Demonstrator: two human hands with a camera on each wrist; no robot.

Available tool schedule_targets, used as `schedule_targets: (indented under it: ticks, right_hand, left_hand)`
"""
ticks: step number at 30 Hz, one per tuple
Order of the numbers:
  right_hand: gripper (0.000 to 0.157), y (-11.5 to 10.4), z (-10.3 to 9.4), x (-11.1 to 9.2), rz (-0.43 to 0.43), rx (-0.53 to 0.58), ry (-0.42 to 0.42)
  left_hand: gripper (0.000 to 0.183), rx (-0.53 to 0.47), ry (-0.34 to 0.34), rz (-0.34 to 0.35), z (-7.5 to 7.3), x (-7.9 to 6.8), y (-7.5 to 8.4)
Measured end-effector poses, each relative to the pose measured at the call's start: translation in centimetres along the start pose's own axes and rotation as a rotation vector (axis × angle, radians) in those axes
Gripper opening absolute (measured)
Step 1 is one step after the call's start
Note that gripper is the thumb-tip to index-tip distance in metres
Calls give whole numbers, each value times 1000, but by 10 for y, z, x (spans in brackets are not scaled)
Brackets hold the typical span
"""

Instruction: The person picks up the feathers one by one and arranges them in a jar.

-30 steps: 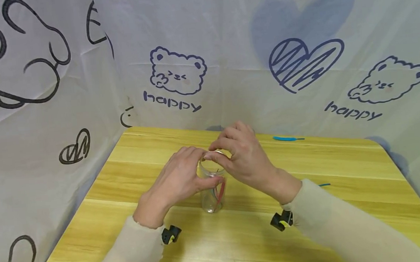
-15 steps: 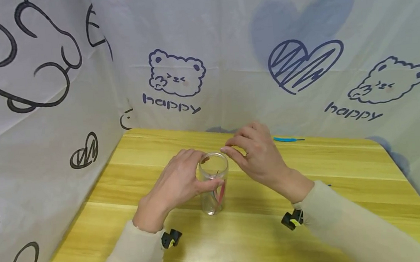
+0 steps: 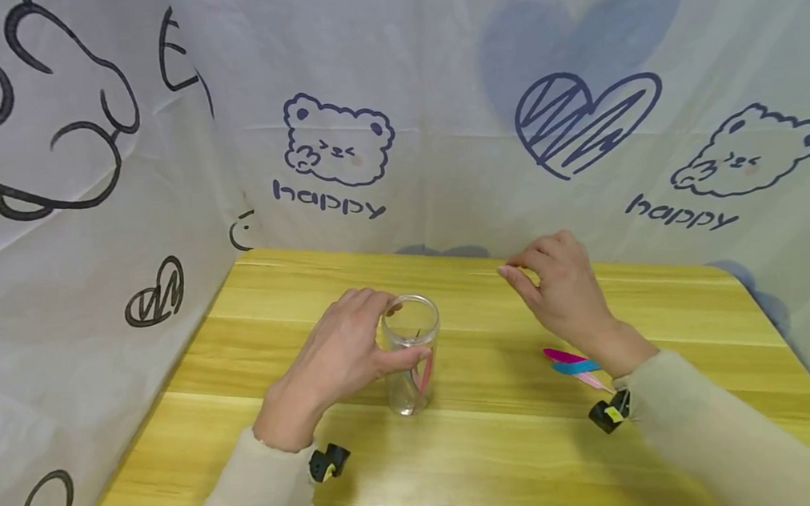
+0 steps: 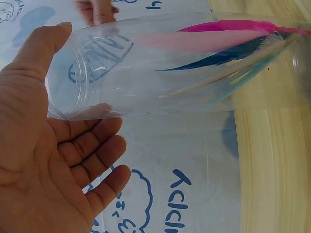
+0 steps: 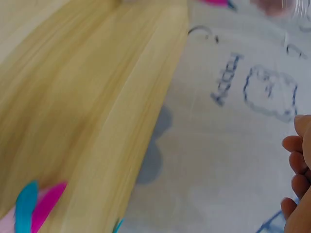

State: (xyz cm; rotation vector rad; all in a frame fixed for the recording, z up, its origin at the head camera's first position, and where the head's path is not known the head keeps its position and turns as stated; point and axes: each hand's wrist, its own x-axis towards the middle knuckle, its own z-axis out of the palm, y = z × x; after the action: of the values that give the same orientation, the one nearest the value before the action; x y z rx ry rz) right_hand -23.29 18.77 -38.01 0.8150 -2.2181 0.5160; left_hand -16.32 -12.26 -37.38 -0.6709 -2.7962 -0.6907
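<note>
My left hand (image 3: 344, 343) grips a clear plastic jar (image 3: 404, 390) near its open rim, thumb on one side and fingers on the other. The jar stands upright on the table. Inside it, in the left wrist view, lie several feathers: a magenta feather (image 4: 226, 25), a light pink feather (image 4: 209, 42), a dark blue feather (image 4: 214, 57), a cream one and a teal one. My right hand (image 3: 563, 291) hovers to the right of the jar, fingers loosely bent, with nothing seen between them. Below its wrist, loose magenta (image 3: 562, 355), blue (image 3: 576, 367) and pink feathers overlap on the table.
The wooden table (image 3: 468, 472) meets a white cloth wall (image 3: 431, 58) with drawings at its back edge. Another cloth wall (image 3: 86, 249) rises on the left. A small teal tip (image 5: 118, 226) shows near the table edge in the right wrist view.
My right hand has left the jar's rim and moved right, now covering the blue feather at the back. The feathers beneath its forearm have come into view. My left hand keeps its grip.
</note>
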Motion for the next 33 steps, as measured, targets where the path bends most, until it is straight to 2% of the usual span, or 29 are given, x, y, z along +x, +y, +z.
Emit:
schedule_targets:
  ticks: [5, 16, 20, 27, 33]
  right_hand:
    - [17, 26, -5, -16, 116, -60, -56]
    - [30, 87, -8, -51, 359, -194, -211]
    - [34, 104, -6, -61, 435, -208, -277]
    - [39, 120, 9, -73, 482, -213, -361]
    - [43, 125, 21, -79, 508, -212, -443]
  left_hand:
    - [70, 1, -1, -12, -1, 0, -1]
    - [73, -5, 14, -16, -4, 0, -3]
    - [72, -11, 6, -29, -3, 1, -2]
    - [71, -23, -3, -47, -2, 0, -1]
    - [73, -41, -24, -69, 0, -4, 1]
